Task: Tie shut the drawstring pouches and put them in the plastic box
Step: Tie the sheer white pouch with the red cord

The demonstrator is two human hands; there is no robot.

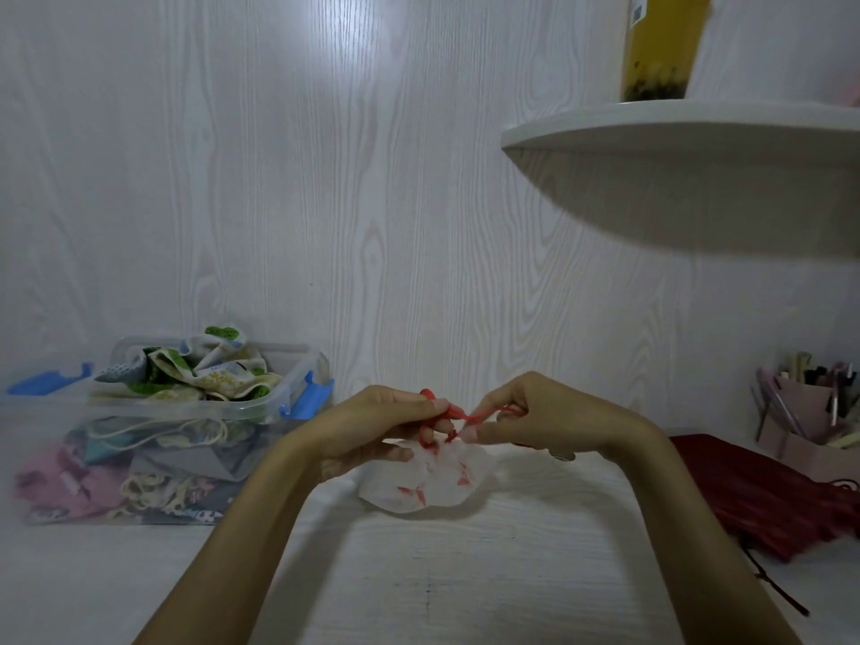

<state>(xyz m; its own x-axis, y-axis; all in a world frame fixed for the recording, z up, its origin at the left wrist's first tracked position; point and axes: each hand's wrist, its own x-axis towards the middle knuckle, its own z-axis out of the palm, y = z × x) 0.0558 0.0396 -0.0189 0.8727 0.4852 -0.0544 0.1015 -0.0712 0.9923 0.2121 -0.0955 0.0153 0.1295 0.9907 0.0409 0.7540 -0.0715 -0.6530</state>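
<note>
The white table runs from the near edge to the far wall. At far left stands the clear plastic box, already packed with fabric pouches, several heaped above its rim; its blue latches hang open. At right lies a dark red pouch, its cord trailing toward the near edge, apparently not yet tied. At centre sits the white pouch with red markings, resting on the table, its neck gathered beneath both hands. The left hand is closed narrowly on a loop of the red drawstring; the right hand pinches the other end, fingers tight. The knot appears in progress, not cinched. Risks, as judged: the thin cord may slip from the pinch and the loop collapse; uneven pulling could lift or tip the light pouch; the overfull box may shed pouches when another is added.
</note>
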